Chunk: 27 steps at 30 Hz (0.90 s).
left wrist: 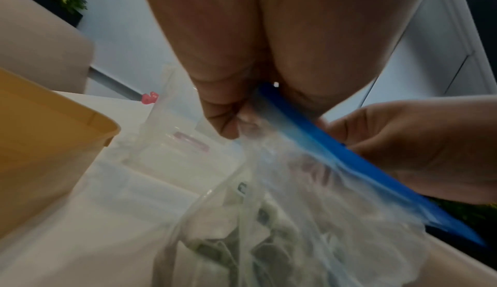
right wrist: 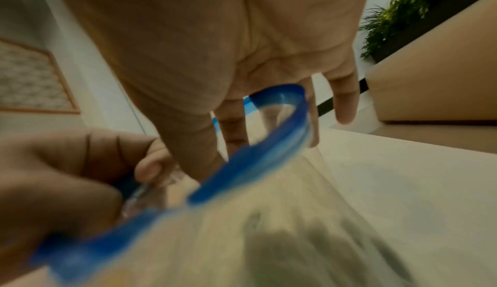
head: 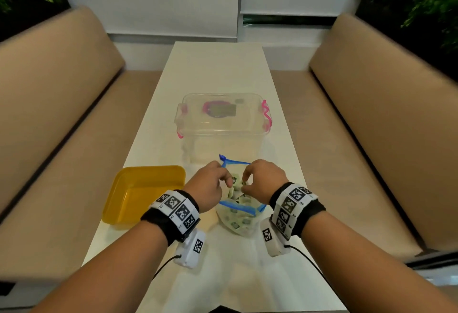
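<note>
A clear zip bag (head: 238, 223) with a blue zip strip (head: 235, 162) stands on the white table (head: 218, 69), its mouth pulled open. Pale green patterned pieces fill it. My left hand (head: 226, 181) pinches the left side of the rim. The left wrist view shows its fingers (left wrist: 228, 121) pinched on the blue strip (left wrist: 349, 159). My right hand (head: 245, 181) grips the right side of the rim. In the blurred right wrist view the strip (right wrist: 255, 149) loops round that hand's fingers (right wrist: 234, 127). The two hands nearly touch over the mouth.
A clear lidded plastic box (head: 220, 119) with pink latches stands just behind the bag. A yellow tray (head: 143, 193) lies to the left of my left hand. Tan bench seats (head: 62, 114) run along both long sides of the narrow table.
</note>
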Tool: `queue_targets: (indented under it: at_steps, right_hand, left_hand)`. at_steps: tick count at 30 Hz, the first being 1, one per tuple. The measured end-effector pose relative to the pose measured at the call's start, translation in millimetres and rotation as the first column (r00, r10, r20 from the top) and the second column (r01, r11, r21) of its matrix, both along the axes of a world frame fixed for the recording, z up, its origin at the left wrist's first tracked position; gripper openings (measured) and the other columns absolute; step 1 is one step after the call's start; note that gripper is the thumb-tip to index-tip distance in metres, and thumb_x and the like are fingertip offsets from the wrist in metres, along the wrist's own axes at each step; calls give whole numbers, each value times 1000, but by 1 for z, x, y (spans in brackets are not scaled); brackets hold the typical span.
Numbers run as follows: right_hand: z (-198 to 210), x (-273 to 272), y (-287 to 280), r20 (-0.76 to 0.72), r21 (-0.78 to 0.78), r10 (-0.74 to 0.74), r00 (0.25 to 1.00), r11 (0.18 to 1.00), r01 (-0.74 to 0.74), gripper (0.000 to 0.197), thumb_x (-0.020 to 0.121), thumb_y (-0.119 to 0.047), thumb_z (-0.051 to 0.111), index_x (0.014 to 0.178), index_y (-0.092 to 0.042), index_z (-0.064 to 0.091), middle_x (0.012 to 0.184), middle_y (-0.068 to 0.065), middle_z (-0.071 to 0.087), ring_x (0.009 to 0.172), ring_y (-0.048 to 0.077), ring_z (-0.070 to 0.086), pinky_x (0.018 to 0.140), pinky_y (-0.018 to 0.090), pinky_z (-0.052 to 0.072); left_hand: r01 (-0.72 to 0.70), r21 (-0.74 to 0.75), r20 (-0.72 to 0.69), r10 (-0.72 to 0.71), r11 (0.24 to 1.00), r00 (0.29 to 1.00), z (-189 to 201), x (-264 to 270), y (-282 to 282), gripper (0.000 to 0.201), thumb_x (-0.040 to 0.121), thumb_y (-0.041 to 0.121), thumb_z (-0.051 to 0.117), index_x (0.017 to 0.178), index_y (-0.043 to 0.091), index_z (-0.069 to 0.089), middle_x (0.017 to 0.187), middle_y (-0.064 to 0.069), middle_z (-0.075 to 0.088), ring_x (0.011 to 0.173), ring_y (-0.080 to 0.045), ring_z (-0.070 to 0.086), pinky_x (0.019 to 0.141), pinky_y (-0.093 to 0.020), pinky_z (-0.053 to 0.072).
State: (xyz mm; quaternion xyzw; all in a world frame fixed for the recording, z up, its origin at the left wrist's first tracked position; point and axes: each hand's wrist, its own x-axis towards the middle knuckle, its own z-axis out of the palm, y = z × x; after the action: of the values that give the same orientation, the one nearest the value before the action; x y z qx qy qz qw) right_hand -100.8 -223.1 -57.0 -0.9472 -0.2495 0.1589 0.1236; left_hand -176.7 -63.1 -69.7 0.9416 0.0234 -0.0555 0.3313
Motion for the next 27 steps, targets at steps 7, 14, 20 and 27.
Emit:
queue_targets:
  at_steps: [7,14,20,27]
  right_hand:
    - [-20,-18,9,-89,94,-168,982,980,176,10,82,-20,66,91,-25,63,83,-4,59,82,19,59,69,26,45]
    - [-33,-29,6,-80,180,-268,960,943,278,40,85,1,46,96,-30,69,110,-3,52,95,20,56,77,25,41]
    - [-40,-27,5,-176,-12,-333,926,942,336,34,92,-9,47,119,-19,65,123,5,64,110,24,61,92,31,50]
    - [-44,-23,5,-218,213,-199,956,946,245,42,83,5,52,117,-18,63,107,5,49,93,22,54,66,19,39]
  left_hand:
    - [-129,240,-130,164,962,978,-18,4,1,28,83,37,69,93,25,46,109,-1,38,76,-19,52,68,-30,43]
    - [47,171,-256,-2,984,967,-31,6,4,73,81,-11,47,137,34,33,110,-10,59,83,-27,61,68,-38,52]
    - [-30,4,-273,30,1000,962,-45,7,3,54,88,1,49,137,24,47,112,-7,64,95,-25,64,82,-37,56]
    - [-19,-8,-373,14,1000,928,-42,12,-2,82,81,21,70,148,13,23,122,-9,58,106,-25,60,88,-37,53]
